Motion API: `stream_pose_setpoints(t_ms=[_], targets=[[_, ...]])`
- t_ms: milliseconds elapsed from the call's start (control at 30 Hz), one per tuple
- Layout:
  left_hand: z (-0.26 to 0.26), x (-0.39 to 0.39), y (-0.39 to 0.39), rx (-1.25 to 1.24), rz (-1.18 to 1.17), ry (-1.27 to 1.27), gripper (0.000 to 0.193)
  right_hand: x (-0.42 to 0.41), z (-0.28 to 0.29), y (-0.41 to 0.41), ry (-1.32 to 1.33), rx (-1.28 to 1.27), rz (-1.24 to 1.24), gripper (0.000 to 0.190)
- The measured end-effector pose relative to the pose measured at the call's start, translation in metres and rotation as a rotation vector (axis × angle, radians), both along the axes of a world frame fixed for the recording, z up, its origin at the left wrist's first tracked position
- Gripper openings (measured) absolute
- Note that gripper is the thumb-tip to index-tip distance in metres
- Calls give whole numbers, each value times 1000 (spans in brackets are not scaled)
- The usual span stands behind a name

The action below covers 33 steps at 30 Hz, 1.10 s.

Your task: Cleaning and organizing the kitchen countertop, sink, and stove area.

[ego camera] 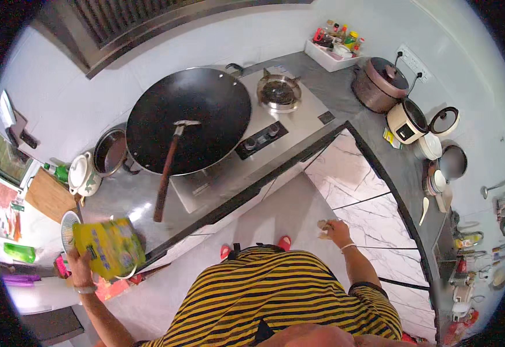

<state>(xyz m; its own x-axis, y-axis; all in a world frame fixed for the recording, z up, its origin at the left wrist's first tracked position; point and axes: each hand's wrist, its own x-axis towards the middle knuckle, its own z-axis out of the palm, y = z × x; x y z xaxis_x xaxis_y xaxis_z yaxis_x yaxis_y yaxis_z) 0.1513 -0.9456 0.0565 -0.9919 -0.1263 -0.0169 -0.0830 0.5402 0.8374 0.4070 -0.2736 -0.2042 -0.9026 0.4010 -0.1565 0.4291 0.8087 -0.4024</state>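
Observation:
My left hand grips a yellow-green printed package at the counter's left end, beside a white perforated basket. My right hand, with a band at the wrist, is closed around a small crumpled beige thing, perhaps a cloth, in front of the marbled cabinet doors. A large black wok sits on the gas stove's left burner. Across the wok lies a spatula with a metal head and a wooden handle, its handle end reaching over the counter.
Left of the wok stand a dark pot, a lidded white pot and a wooden board. The bare right burner is beside it. A white bin of bottles, a large cooker and an open rice cooker line the counter.

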Motion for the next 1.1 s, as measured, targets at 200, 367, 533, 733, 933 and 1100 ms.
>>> stream_pose_setpoints(t_ms=[200, 367, 533, 733, 933, 1100], targets=[[3, 76, 140, 138, -223, -248, 27, -3, -9, 91, 34, 11, -36, 20], [9, 71, 296, 151, -333, -86, 23, 2, 7, 183, 487, 183, -109, 23], [21, 39, 394, 248, -458, -88, 20, 28, 39, 255, 473, 229, -419, 30], [41, -26, 508, 407, -469, 91, 18, 79, 23, 315, 636, 292, -632, 36], [47, -130, 657, 479, -539, 346, 17, 100, -7, 340, 366, 431, -814, 39], [30, -254, 803, 383, -517, 599, 19, 82, -11, 341, 234, 446, -916, 37]])
